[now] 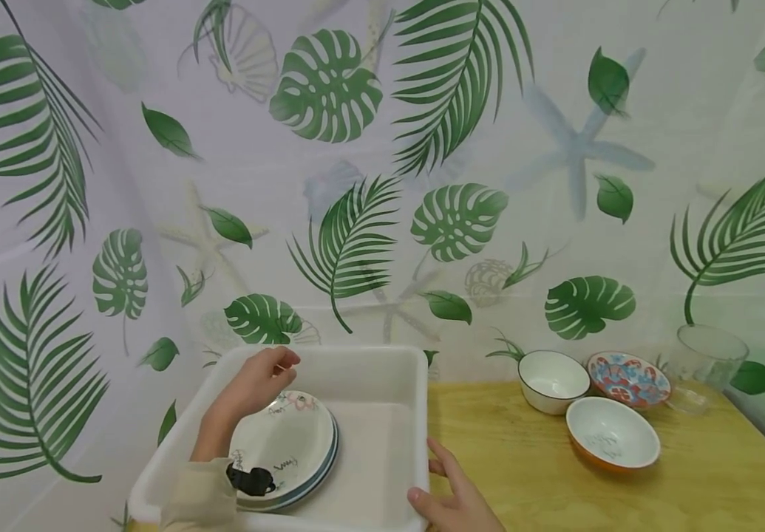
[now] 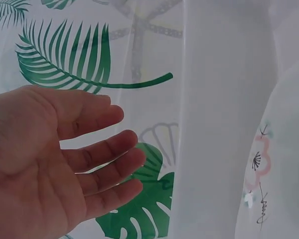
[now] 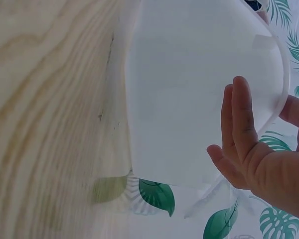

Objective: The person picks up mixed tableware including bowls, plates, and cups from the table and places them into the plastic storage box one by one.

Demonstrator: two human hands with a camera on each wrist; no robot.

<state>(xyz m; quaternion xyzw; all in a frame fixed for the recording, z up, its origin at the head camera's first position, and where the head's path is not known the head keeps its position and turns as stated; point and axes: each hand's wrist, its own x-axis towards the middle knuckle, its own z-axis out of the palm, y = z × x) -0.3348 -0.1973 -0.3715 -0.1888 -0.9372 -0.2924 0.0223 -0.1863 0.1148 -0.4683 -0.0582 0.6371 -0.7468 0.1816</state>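
Note:
My left hand hovers over the left side of a white plastic tub, its fingers loosely bent and holding nothing. Under that hand and forearm lies a stack of plates inside the tub; the top one is white with a pink flower and dark script. In the left wrist view the palm of the left hand shows, with the tub's rim and the flowered plate to its right. My right hand holds the tub's right wall. In the right wrist view the thumb goes over the rim and the fingers lie along the outside.
On the wooden table to the right stand a white dark-rimmed bowl, a red-and-blue patterned bowl, a white bowl with an orange outside and a clear glass vessel. A leaf-printed curtain hangs close behind.

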